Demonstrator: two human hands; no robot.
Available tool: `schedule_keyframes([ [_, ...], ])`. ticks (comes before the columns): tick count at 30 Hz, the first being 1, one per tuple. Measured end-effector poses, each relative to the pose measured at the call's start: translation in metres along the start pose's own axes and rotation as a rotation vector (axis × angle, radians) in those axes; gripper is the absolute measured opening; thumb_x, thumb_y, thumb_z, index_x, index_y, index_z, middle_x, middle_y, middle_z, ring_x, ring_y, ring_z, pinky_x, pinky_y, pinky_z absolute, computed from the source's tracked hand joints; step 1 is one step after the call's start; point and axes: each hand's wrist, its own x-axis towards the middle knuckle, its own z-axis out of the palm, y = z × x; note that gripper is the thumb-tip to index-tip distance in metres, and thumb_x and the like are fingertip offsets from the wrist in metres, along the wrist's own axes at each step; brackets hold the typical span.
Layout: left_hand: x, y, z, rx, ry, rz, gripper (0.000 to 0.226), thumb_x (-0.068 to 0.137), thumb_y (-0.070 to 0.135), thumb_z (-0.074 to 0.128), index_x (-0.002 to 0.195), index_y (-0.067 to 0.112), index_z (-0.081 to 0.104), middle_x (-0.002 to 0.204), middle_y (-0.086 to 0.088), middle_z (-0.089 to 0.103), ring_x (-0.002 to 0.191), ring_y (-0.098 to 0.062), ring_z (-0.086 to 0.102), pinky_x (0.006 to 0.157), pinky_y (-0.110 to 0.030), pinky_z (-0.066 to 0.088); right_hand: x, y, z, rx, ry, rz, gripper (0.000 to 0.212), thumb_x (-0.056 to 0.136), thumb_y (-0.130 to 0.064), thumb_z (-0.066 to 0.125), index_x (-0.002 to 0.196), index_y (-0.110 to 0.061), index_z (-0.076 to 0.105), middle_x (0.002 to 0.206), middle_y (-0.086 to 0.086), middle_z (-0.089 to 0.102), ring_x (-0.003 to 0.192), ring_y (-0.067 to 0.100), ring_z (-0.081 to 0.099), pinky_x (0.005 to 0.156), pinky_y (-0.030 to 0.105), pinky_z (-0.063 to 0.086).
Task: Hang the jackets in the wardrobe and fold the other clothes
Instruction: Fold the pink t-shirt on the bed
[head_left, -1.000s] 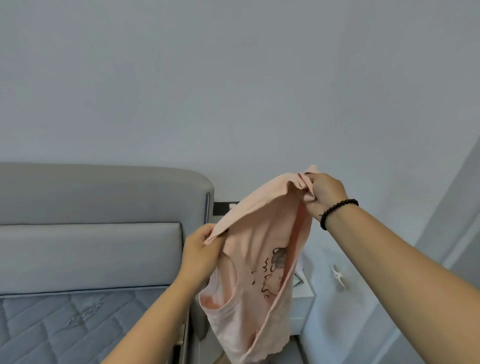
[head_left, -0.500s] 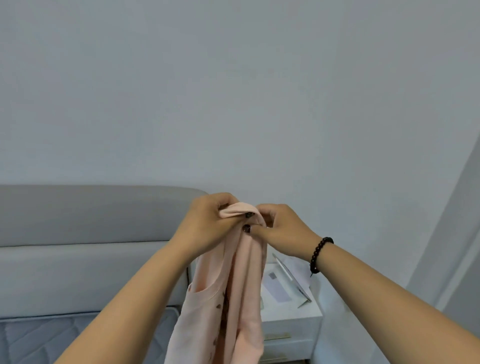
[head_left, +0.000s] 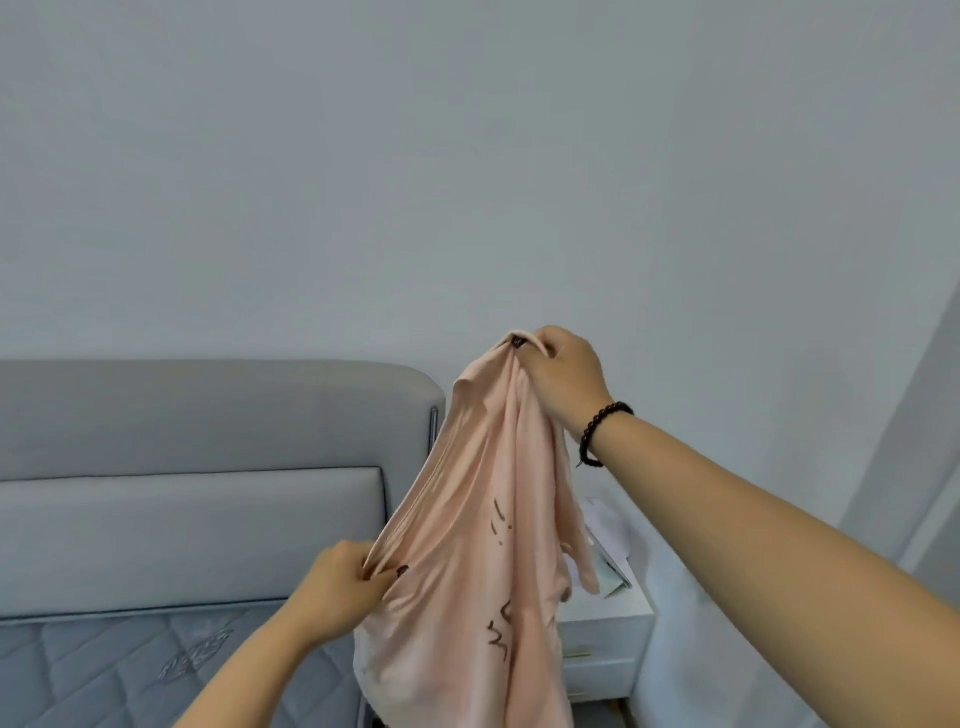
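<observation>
Separating after meeting at one bunched point half a second ago, the two hands now stretch the pale pink cotton top with dark printed marks (head_left: 467, 561) along a slant. The right hand (head_left: 558, 376), a black bead bracelet (head_left: 602, 434) on its wrist, has risen and its grip is clenched on the top's highest corner, thumb and fingers pinching the gathered cloth. The left hand (head_left: 345, 584) has dropped low and to the left, its grip pinching a fold of the same top's edge. The top hangs in the air between them, above the right edge of the grey quilted mattress (head_left: 130, 670) and in front of the grey padded headboard (head_left: 208, 441); a white bedside cabinet (head_left: 605, 639) with papers on it stands behind.

My judgement: this is a garment for folding, not hanging, and the hands are finding its edges. It is not yet laid flat, so the folding itself has barely begun.
</observation>
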Motion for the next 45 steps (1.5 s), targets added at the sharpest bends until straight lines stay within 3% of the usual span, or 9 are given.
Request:
schedule_keyframes([
  [3, -0.002, -0.011, -0.003, -0.318, 0.088, -0.107, 0.024, 0.094, 0.015, 0.059, 0.078, -0.001, 0.065, 0.072, -0.004, 0.057, 0.071, -0.016, 0.049, 0.068, -0.031, 0.035, 0.008, 0.012, -0.02, -0.073, 0.025, -0.001, 0.022, 0.094, -0.019, 0.05, 0.085, -0.004, 0.064, 0.076, -0.001, 0.057, 0.072, 0.015, 0.051, 0.063, 0.027, 0.039],
  [9, 0.014, 0.003, -0.033, -0.552, 0.309, -0.197, 0.015, 0.088, 0.017, 0.058, 0.077, 0.011, 0.065, 0.073, -0.003, 0.06, 0.071, -0.021, 0.048, 0.063, -0.034, 0.032, 0.001, 0.038, -0.047, -0.254, -0.005, 0.014, 0.017, 0.094, -0.016, 0.051, 0.082, -0.01, 0.061, 0.08, 0.0, 0.06, 0.078, 0.018, 0.054, 0.063, 0.026, 0.038],
  [13, 0.023, 0.027, -0.061, -0.654, 0.448, -0.105, 0.011, 0.078, 0.021, 0.066, 0.07, 0.019, 0.072, 0.071, 0.008, 0.065, 0.07, -0.014, 0.053, 0.063, -0.029, 0.037, -0.013, 0.043, -0.066, -0.06, -0.013, 0.045, 0.01, 0.078, -0.022, 0.074, 0.076, -0.013, 0.071, 0.071, -0.004, 0.064, 0.065, 0.006, 0.055, 0.058, 0.017, 0.041],
  [19, 0.009, 0.054, -0.098, -0.496, 0.442, 0.121, 0.028, 0.078, 0.031, 0.074, 0.057, 0.019, 0.06, 0.053, 0.01, 0.048, 0.054, -0.006, 0.04, 0.051, -0.023, 0.026, -0.039, 0.044, -0.085, -0.095, -0.047, 0.052, 0.027, 0.082, -0.028, 0.073, 0.073, -0.004, 0.07, 0.061, -0.001, 0.051, 0.053, 0.006, 0.041, 0.048, 0.015, 0.032],
  [24, -0.025, 0.058, -0.121, -0.53, 0.385, 0.04, 0.06, 0.066, 0.049, 0.08, 0.08, -0.007, 0.064, 0.071, -0.008, 0.055, 0.067, -0.018, 0.049, 0.063, -0.033, 0.033, -0.054, 0.034, -0.088, -0.131, -0.025, 0.027, 0.035, 0.091, -0.03, 0.061, 0.065, -0.006, 0.06, 0.059, -0.003, 0.046, 0.058, 0.013, 0.04, 0.055, 0.026, 0.029],
  [29, -0.085, 0.053, -0.136, -0.465, 0.322, 0.03, 0.037, 0.056, 0.04, 0.091, 0.082, 0.018, 0.078, 0.076, -0.001, 0.075, 0.064, -0.011, 0.067, 0.059, -0.023, 0.048, -0.082, 0.015, -0.078, 0.047, -0.076, 0.179, 0.033, 0.092, -0.019, 0.05, 0.062, -0.017, 0.036, 0.062, 0.0, 0.033, 0.06, 0.017, 0.03, 0.055, 0.028, 0.021],
  [34, -0.158, 0.028, -0.13, -0.073, 0.355, 0.07, 0.019, 0.066, 0.016, 0.089, 0.064, 0.023, 0.072, 0.055, 0.012, 0.063, 0.053, 0.002, 0.052, 0.048, -0.01, 0.037, -0.135, -0.001, -0.078, 0.063, -0.143, 0.235, 0.021, 0.088, -0.016, 0.048, 0.07, -0.013, 0.037, 0.071, 0.006, 0.032, 0.068, 0.018, 0.028, 0.057, 0.031, 0.017],
  [38, -0.221, 0.0, -0.124, -0.085, 0.517, 0.01, 0.028, 0.084, 0.017, 0.073, 0.057, 0.019, 0.065, 0.045, 0.013, 0.052, 0.047, -0.003, 0.043, 0.042, -0.011, 0.028, -0.188, -0.018, -0.069, -0.053, -0.209, 0.106, 0.04, 0.091, -0.025, 0.05, 0.06, -0.021, 0.025, 0.058, -0.003, 0.027, 0.058, 0.017, 0.024, 0.055, 0.03, 0.016],
  [45, -0.316, -0.026, -0.147, -0.11, 0.808, -0.119, 0.027, 0.081, 0.012, 0.074, 0.056, 0.018, 0.067, 0.047, 0.011, 0.058, 0.046, -0.001, 0.047, 0.043, -0.015, 0.037, -0.252, -0.045, -0.034, -0.132, -0.273, -0.066, 0.044, 0.097, -0.024, 0.048, 0.056, -0.019, 0.033, 0.055, -0.005, 0.039, 0.055, 0.012, 0.036, 0.051, 0.027, 0.026],
])
